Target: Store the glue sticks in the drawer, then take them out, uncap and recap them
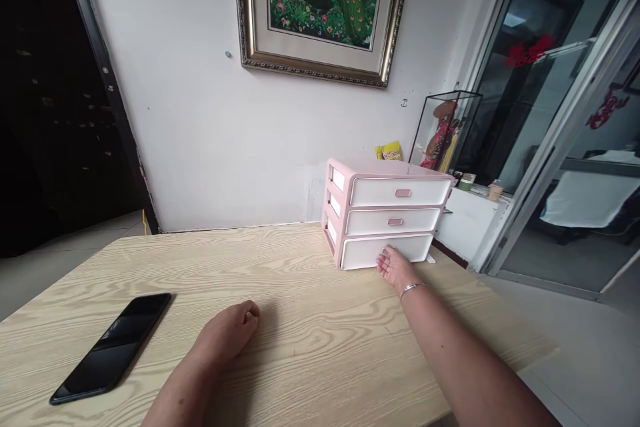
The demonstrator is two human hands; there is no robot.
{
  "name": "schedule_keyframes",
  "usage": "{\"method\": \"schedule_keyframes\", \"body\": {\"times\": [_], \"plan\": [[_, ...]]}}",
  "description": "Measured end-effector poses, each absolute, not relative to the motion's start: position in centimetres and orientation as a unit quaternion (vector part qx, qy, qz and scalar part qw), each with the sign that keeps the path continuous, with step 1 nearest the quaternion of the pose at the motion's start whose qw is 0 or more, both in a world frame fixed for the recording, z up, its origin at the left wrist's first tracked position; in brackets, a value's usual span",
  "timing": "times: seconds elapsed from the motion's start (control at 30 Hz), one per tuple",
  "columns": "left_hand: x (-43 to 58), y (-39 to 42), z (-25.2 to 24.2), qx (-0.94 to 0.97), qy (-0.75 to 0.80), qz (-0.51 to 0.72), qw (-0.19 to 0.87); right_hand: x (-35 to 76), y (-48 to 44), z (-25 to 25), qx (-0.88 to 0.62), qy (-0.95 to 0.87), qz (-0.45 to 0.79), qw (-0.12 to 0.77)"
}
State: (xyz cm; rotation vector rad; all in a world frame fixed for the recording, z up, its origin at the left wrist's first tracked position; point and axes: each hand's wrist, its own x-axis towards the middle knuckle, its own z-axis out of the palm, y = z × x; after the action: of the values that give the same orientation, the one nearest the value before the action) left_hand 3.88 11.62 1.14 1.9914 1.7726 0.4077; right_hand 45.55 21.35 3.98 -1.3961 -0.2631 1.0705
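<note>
A pink and white drawer unit (345, 213) with three drawers stands at the far right of the table. My right hand (395, 263), palm turned up, has its fingers curled at the pink handle (386, 253) of the bottom drawer (357, 255) and covers most of it. All three drawer fronts look flush with the frame. In a loose fist, my left hand (235, 328) rests on the wooden table (300, 327) with nothing visible in it. To its left lies a black smartphone (117, 343), screen up.
Behind the unit, a yellow packet (390, 150) shows above its top. A glass case (443, 133) with a figure inside and small cups (467, 181) stand on a ledge to the right. The white wall (200, 147) with a framed picture (315, 70) bounds the table's back.
</note>
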Motion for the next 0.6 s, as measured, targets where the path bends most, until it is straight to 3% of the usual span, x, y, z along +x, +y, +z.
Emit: {"method": "schedule_keyframes", "body": {"times": [0.6], "plan": [[3.7,11.6,0.9,0.71,0.649,0.163,0.22,48.1,15.1,2.7,-0.634,-0.152,0.474,0.591]]}}
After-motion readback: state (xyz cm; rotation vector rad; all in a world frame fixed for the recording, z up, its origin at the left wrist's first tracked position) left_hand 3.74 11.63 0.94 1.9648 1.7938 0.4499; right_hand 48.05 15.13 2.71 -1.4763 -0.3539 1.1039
